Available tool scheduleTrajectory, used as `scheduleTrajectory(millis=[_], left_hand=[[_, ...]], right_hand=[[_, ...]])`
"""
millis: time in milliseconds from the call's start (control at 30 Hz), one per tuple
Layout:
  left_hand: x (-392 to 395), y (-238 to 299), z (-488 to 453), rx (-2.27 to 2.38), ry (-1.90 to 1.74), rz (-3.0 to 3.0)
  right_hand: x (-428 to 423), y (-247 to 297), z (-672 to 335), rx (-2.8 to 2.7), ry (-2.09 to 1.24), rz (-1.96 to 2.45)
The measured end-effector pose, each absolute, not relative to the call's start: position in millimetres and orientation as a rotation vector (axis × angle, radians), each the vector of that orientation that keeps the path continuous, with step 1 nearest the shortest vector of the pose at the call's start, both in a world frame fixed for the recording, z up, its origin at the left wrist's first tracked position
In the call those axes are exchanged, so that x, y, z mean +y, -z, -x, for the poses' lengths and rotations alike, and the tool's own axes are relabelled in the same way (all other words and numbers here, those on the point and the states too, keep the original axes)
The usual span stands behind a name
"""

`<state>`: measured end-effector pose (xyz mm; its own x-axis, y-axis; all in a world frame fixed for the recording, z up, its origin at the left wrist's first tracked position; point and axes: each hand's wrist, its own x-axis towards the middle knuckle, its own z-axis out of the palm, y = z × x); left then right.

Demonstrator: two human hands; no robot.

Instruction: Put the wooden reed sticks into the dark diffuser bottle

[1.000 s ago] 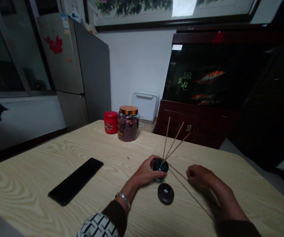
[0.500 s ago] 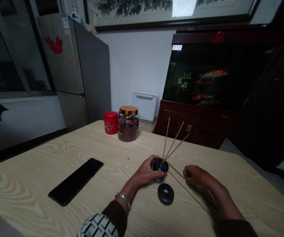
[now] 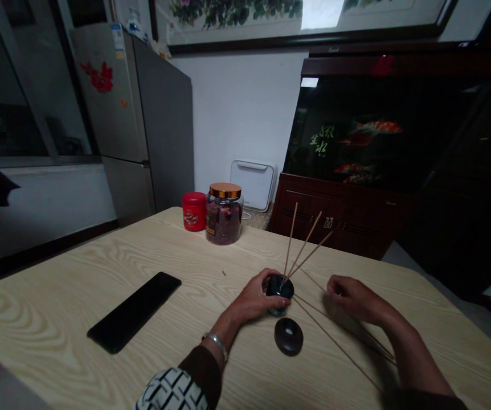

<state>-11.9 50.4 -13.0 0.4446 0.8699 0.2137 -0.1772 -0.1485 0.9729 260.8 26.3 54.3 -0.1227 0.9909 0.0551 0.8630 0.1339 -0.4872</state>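
Note:
My left hand (image 3: 254, 297) is wrapped round a small dark jar (image 3: 279, 288) on the wooden table (image 3: 100, 267). Three thin sticks (image 3: 302, 246) stand fanned out of the jar. My right hand (image 3: 352, 299) rests just right of it with fingers curled, pinching a stick; several loose sticks (image 3: 339, 344) lie on the table under and beside it. A dark round lid (image 3: 289, 336) lies in front of the jar.
A black phone (image 3: 134, 311) lies at the left. A red tin (image 3: 193, 211) and a glass jar with a copper lid (image 3: 224, 213) stand at the far edge. Beyond are a fridge (image 3: 143, 114) and a fish tank on a dark cabinet (image 3: 356, 171).
My right hand has lifted slightly and shifted right, raising the end of a loose stick. My left hand stays on the jar.

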Motion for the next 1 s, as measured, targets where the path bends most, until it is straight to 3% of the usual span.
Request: scheduleTrajectory(millis=[367, 800, 1000], left_hand=[[51.7, 14.6, 12.4, 0.679, -1.031, -1.439], [51.6, 16.5, 13.1, 0.684, -1.032, -1.441], [53.7, 18.8, 11.8, 0.667, -1.046, -1.432]], right_hand=[[8.5, -112.5, -238.6, -1.090, -0.747, 1.052], [6.6, -103.6, -188.7, -1.269, -0.466, 1.025], [6.7, -94.4, -170.6, -1.428, -0.483, 1.074]])
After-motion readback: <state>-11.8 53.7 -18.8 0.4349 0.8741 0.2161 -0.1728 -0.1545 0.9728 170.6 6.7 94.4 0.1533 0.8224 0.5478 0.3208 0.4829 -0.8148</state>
